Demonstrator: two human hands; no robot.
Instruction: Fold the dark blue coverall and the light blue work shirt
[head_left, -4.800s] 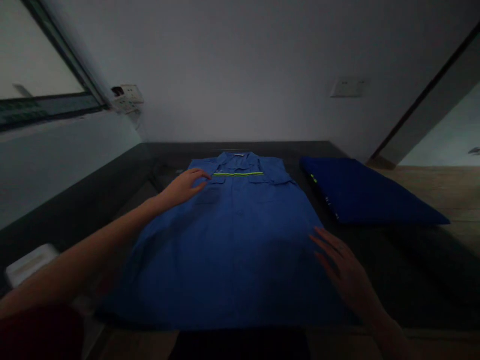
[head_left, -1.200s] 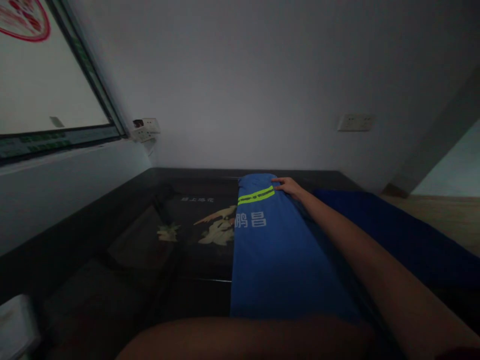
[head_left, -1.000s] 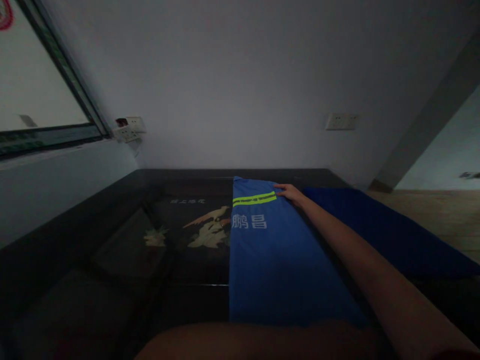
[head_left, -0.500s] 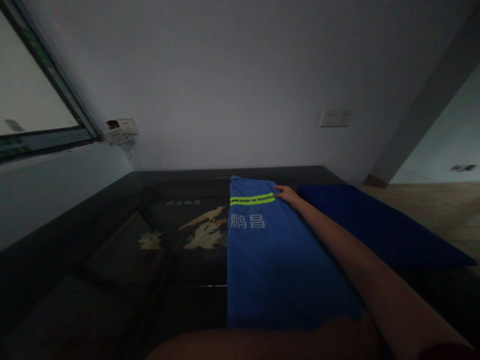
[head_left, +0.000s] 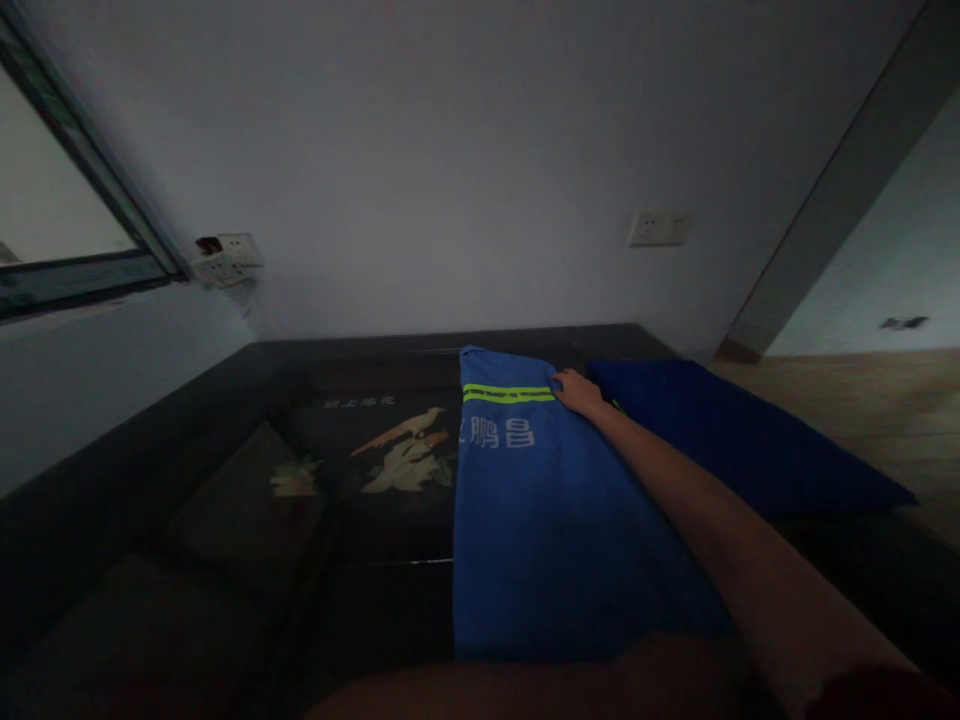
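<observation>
A blue work garment [head_left: 540, 530] with a yellow-green reflective stripe and white characters lies folded lengthwise on a dark, glossy table [head_left: 375, 610]. My right hand [head_left: 576, 392] is at its far right edge beside the stripe, with curled fingers gripping the cloth. A bit of yellow-green shows just past that wrist. Across the bottom lies my left forearm, and my left hand [head_left: 679, 655] rests at the garment's near right part, dark and blurred, its fingers not readable.
A flat, darker blue piece [head_left: 705, 430] lies to the right on the table. Bird and flower pictures [head_left: 405, 455] decorate the tabletop. Behind stands a pale wall with a socket [head_left: 660, 228]; more sockets [head_left: 225, 262] sit by the window at left.
My right hand's fingers have curled in more at the garment's edge. Part of another white character now shows at the left edge, and a yellow-green bit appears beyond the right wrist. The view shifted slightly.
</observation>
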